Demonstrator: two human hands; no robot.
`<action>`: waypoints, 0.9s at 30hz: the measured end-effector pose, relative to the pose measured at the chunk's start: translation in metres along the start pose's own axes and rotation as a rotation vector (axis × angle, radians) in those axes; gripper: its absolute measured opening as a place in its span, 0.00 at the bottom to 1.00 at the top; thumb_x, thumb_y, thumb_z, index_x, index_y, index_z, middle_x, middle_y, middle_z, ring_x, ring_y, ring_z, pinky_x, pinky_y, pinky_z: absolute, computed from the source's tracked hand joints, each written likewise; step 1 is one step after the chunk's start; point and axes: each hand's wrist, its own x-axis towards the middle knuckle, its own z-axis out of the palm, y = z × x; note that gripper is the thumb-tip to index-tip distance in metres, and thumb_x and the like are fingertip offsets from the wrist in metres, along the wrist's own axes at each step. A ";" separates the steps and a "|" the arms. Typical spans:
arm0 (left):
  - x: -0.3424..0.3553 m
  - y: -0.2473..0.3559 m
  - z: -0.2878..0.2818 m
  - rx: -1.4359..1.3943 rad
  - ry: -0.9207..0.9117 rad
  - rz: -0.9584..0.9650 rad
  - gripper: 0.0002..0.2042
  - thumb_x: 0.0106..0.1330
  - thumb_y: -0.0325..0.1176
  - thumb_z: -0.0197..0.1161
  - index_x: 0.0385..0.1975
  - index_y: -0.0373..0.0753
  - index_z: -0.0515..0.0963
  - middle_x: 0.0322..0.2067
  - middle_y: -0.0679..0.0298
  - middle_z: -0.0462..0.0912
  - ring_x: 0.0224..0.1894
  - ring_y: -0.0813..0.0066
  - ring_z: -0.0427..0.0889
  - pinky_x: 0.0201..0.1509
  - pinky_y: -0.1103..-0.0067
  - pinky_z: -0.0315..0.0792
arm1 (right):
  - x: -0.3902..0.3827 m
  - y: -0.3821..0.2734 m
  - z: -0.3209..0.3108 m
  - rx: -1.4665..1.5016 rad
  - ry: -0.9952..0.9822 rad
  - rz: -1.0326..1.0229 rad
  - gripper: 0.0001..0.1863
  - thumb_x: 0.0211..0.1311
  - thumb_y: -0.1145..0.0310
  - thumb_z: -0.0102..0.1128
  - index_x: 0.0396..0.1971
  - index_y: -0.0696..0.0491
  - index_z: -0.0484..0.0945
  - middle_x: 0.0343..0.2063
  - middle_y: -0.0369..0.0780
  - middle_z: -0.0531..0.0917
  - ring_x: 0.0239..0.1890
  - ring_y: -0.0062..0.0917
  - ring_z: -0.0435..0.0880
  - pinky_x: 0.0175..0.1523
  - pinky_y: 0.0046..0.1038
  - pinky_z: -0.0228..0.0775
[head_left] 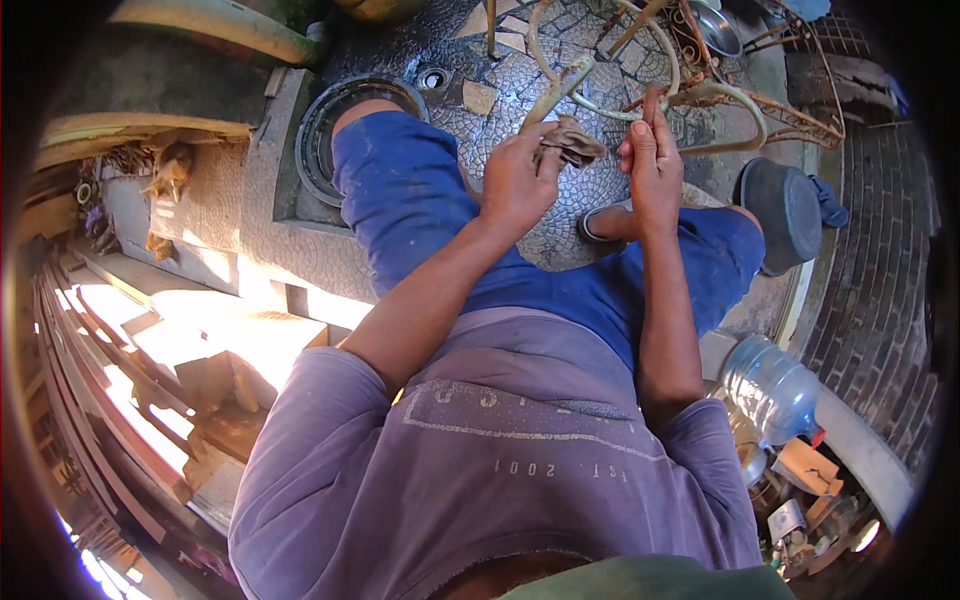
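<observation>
My left hand (518, 178) is closed on a crumpled brown rag (572, 142). A curved pale tube (560, 92) rises from beside its knuckles; whether the fingers also grip the tube is hidden. My right hand (655, 175) is at a looped cream frame (718, 92), its fingers pointing away from me and its thumb pressed in against the tube. The frame's loops spread over the wet patterned floor beyond both hands, partly behind my right fingers.
Between my knees lies a patterned stone floor (520, 70). A black tire-like ring (310, 150) rests by my left knee. A dark tub (785, 215) stands right of my right knee, near a clear water jug (770, 385). A rusty metal frame (815, 100) is at the far right.
</observation>
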 end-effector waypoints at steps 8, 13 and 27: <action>0.006 -0.015 -0.022 -0.202 0.422 -0.083 0.13 0.67 0.25 0.59 0.50 0.31 0.76 0.34 0.52 0.86 0.35 0.66 0.86 0.41 0.73 0.77 | 0.039 -0.018 0.030 -0.445 0.057 -0.551 0.19 0.76 0.64 0.49 0.62 0.51 0.75 0.54 0.43 0.84 0.55 0.35 0.83 0.54 0.32 0.75; 0.023 -0.028 -0.008 -0.270 0.273 -0.107 0.17 0.69 0.29 0.61 0.55 0.29 0.73 0.35 0.50 0.86 0.35 0.67 0.86 0.40 0.74 0.77 | 0.044 -0.016 0.046 -0.598 0.016 -0.495 0.17 0.74 0.65 0.52 0.59 0.46 0.79 0.50 0.46 0.85 0.50 0.41 0.85 0.50 0.36 0.77; 0.033 -0.028 0.002 -0.039 0.045 -0.003 0.16 0.61 0.37 0.70 0.47 0.41 0.81 0.35 0.57 0.87 0.40 0.55 0.84 0.51 0.64 0.68 | 0.032 -0.022 0.046 -0.712 0.014 -0.489 0.18 0.69 0.68 0.57 0.58 0.40 0.80 0.42 0.44 0.87 0.41 0.44 0.86 0.40 0.39 0.78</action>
